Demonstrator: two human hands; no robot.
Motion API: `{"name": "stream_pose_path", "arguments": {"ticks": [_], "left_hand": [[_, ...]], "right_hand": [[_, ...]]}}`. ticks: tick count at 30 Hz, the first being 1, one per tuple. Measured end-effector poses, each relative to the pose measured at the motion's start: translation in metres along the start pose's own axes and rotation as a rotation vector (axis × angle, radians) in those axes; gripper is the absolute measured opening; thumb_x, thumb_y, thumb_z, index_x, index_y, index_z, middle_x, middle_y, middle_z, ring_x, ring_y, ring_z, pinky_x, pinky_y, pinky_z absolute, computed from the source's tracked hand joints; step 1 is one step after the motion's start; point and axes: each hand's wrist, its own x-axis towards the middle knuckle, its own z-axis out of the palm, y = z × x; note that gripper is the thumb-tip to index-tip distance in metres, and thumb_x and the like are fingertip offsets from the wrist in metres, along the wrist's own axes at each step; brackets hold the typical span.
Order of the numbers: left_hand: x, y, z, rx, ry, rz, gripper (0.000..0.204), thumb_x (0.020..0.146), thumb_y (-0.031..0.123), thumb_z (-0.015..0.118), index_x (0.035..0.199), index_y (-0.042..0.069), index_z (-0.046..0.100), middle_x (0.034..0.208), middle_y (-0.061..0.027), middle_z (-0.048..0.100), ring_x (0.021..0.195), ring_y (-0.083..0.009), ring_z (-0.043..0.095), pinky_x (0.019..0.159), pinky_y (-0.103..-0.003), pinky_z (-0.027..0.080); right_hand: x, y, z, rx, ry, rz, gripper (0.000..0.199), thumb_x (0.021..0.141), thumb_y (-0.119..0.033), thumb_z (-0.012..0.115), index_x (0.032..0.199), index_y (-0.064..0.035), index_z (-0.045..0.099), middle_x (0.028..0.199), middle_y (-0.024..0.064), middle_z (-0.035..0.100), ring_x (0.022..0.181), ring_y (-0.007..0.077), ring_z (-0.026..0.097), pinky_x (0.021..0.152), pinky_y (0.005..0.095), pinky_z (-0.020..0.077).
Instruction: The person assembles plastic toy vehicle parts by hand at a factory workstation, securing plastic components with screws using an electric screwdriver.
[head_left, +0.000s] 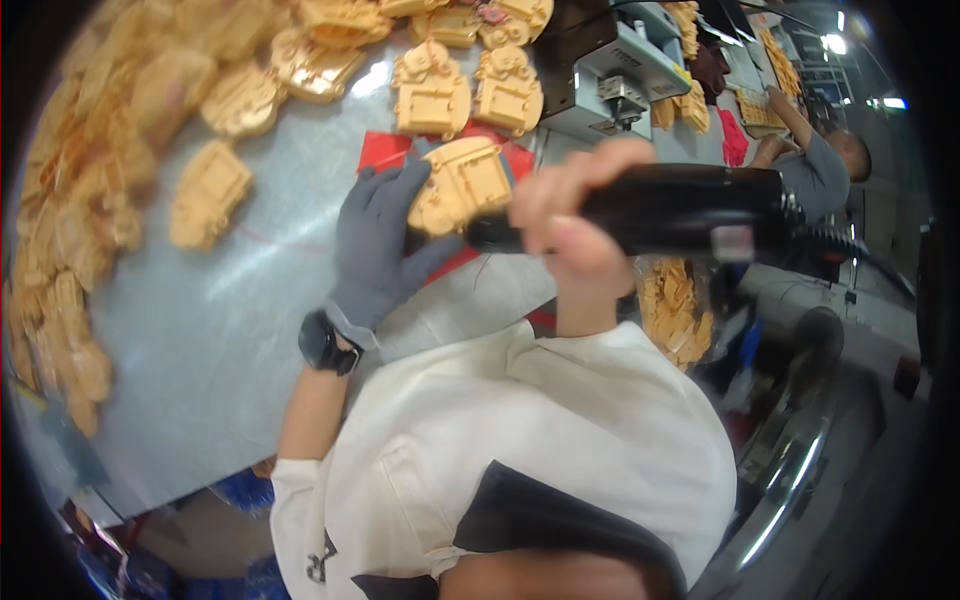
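My left hand [378, 235], in a grey glove, grips a yellow moulded plastic part [466, 182] by its left side, fingers behind and thumb along the lower edge. The part is held tilted over a red sheet [383, 150] on the metal table. My bare right hand [578, 215] is wrapped round the narrow front of a black corded power tool [690, 205] with a thick cylindrical body. The tool lies almost level, its dark tip pointing left at the part's lower edge. Whether the tip touches the part I cannot tell; the hand is blurred.
Loose yellow parts [60, 300] are heaped along the table's left side, with one part [210, 194] apart. Several more [432, 92] lie just beyond the red sheet. A grey machine [620, 75] stands at back right. A person [825, 165] sits farther right.
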Motion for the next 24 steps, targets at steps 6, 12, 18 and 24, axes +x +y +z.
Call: {"name": "stream_pose_path", "arguments": {"ticks": [6, 12, 18, 24], "left_hand": [[0.003, 0.010, 0.002, 0.001, -0.065, -0.065, 0.066, 0.070, 0.028, 0.072, 0.125, 0.003, 0.046, 0.116, -0.0170, 0.055, 0.104, -0.0343, 0.052, 0.096, -0.045, 0.037], [0.005, 0.010, 0.004, 0.018, -0.090, -0.082, 0.067, 0.069, 0.025, 0.071, 0.126, 0.003, 0.045, 0.116, -0.0163, 0.055, 0.105, -0.0339, 0.052, 0.099, -0.044, 0.036], [0.002, 0.008, 0.002, 0.043, -0.063, -0.188, 0.071, 0.067, 0.025, 0.073, 0.128, 0.002, 0.043, 0.118, -0.0164, 0.055, 0.105, -0.0346, 0.053, 0.102, -0.046, 0.034], [0.005, 0.010, 0.004, 0.023, 0.000, -0.104, 0.071, 0.067, 0.033, 0.073, 0.123, -0.001, 0.045, 0.106, -0.0170, 0.058, 0.101, -0.0355, 0.052, 0.100, -0.050, 0.031]], "right_hand": [[0.028, -0.035, -0.103, -0.169, 0.649, -0.282, 0.036, 0.073, 0.004, 0.052, 0.108, -0.0041, 0.045, 0.067, 0.0048, 0.046, 0.058, 0.0175, 0.050, 0.065, 0.0343, 0.0431], [0.074, 0.001, -0.136, -0.395, 0.680, -0.215, 0.030, 0.068, 0.011, 0.058, 0.096, 0.0037, 0.048, 0.063, 0.0120, 0.056, 0.050, 0.0205, 0.054, 0.055, 0.0325, 0.0461], [0.051, -0.004, -0.105, -0.289, 0.529, -0.080, 0.030, 0.071, 0.004, 0.055, 0.100, 0.0015, 0.048, 0.064, 0.0083, 0.050, 0.049, 0.0187, 0.049, 0.056, 0.0346, 0.0441], [0.032, -0.019, -0.003, -0.044, 0.145, -0.150, 0.044, 0.072, 0.003, 0.049, 0.115, 0.0013, 0.039, 0.062, 0.0076, 0.046, 0.049, 0.0169, 0.046, 0.054, 0.0354, 0.0421]]}}
